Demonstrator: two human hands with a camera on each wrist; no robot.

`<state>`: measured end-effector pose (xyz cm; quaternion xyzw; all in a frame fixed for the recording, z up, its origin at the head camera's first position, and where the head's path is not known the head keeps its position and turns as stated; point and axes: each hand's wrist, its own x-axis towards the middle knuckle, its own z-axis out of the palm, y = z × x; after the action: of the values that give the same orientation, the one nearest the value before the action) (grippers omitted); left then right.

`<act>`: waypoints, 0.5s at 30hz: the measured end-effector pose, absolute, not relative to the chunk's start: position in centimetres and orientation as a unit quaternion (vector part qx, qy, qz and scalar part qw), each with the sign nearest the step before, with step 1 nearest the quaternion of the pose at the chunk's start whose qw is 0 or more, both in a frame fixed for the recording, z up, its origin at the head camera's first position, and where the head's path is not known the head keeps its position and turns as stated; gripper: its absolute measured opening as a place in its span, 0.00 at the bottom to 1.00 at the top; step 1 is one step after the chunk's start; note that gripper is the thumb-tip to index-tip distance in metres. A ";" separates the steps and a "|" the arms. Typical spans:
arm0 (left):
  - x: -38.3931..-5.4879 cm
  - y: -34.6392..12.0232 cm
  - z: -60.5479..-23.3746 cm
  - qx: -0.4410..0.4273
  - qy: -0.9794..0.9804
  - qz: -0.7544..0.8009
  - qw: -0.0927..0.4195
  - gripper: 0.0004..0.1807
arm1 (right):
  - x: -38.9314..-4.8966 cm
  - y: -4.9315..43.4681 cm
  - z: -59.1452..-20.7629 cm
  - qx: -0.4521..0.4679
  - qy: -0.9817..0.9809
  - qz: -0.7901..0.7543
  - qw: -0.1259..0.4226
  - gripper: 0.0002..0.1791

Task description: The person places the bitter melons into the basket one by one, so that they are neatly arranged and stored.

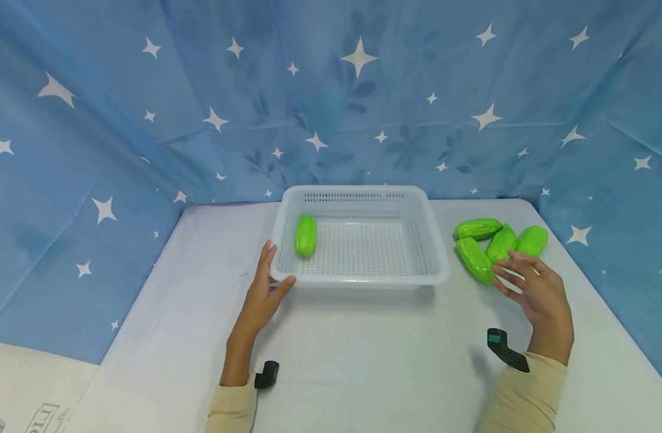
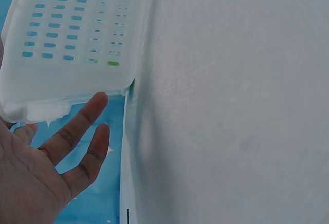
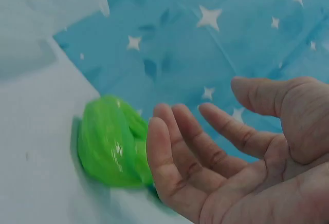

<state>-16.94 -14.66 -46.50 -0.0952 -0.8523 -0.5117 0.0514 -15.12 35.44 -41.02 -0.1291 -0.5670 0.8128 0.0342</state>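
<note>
A white perforated plastic basket stands on the table, with one glossy green gourd-like vegetable lying lengthwise near its left wall. At the basket's front left corner is my left hand, thumb at the front rim and fingers along the left side. Two of its fingers extend loosely beside the rim in the left wrist view. My right hand hovers by several more green gourds right of the basket. Its fingers are spread and slightly bent, with nothing between them. Fingertips overlap the nearest gourds in the head view.
The white table runs back to a blue star-patterned curtain, which also stands at both sides. Dark wrist-camera mounts sit at both sleeves. A printed pale surface shows at the lower left.
</note>
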 end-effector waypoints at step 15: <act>-17.1 -14.4 -46.4 -0.101 -0.844 -0.524 0.055 0.45 | -14.7 40.7 -43.5 -0.328 -0.477 0.815 0.033 0.29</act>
<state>-17.12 -14.43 -46.40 -0.1014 -0.8437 -0.5242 0.0549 -14.74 40.69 -43.48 -0.3275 -0.4768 0.8151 0.0330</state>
